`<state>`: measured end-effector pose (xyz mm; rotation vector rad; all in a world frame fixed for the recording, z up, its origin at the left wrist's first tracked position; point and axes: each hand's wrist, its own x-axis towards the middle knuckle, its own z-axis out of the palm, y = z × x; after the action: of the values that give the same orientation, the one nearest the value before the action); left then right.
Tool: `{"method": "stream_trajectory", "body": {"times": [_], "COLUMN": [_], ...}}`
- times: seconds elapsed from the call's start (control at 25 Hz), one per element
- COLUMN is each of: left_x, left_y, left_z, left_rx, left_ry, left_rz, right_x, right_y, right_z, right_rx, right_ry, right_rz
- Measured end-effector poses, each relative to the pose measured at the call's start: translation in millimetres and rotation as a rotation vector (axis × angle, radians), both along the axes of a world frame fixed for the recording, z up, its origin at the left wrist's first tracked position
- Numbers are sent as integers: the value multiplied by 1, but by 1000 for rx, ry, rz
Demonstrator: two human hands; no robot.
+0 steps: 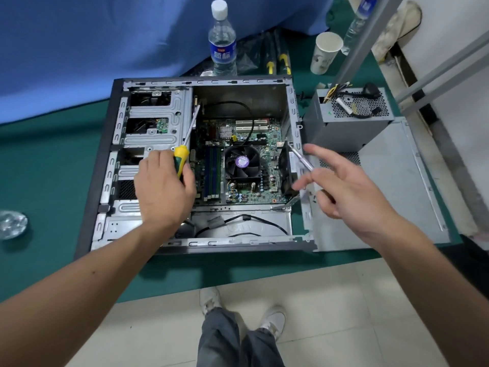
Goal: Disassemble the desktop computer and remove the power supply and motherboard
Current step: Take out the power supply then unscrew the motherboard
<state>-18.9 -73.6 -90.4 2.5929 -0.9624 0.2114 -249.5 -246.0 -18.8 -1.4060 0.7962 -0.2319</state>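
Note:
The open computer case lies on its side on the green table. The motherboard sits inside it, with a black CPU fan in its middle. The grey power supply stands outside the case, to its right, on the removed side panel. My left hand grips a yellow-and-green screwdriver; its shaft points up toward the case's far edge. My right hand hovers over the case's right edge, fingers spread, holding a thin metal tool aimed at the rear wall.
A water bottle and a paper cup stand behind the case, with yellow-handled tools between them. A blue cloth covers the far left. A clear glass object lies at the left edge. My feet are on the tiled floor.

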Motion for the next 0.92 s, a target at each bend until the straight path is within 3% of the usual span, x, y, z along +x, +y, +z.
{"method": "stream_trajectory", "body": {"times": [0.36, 0.68, 0.92], "left_x": [15, 17, 15], "left_y": [5, 7, 8], "left_z": [4, -8, -9], "left_rx": [-52, -83, -78], "left_ry": [63, -9, -23], "left_rz": [-134, -135, -131], "right_x": [117, 173, 178], "right_y": [49, 41, 59], "right_z": [-48, -91, -99], "right_rx": [-256, -969, -1268], "right_ry": [298, 392, 204], "right_rz": [493, 1050, 1158]}}
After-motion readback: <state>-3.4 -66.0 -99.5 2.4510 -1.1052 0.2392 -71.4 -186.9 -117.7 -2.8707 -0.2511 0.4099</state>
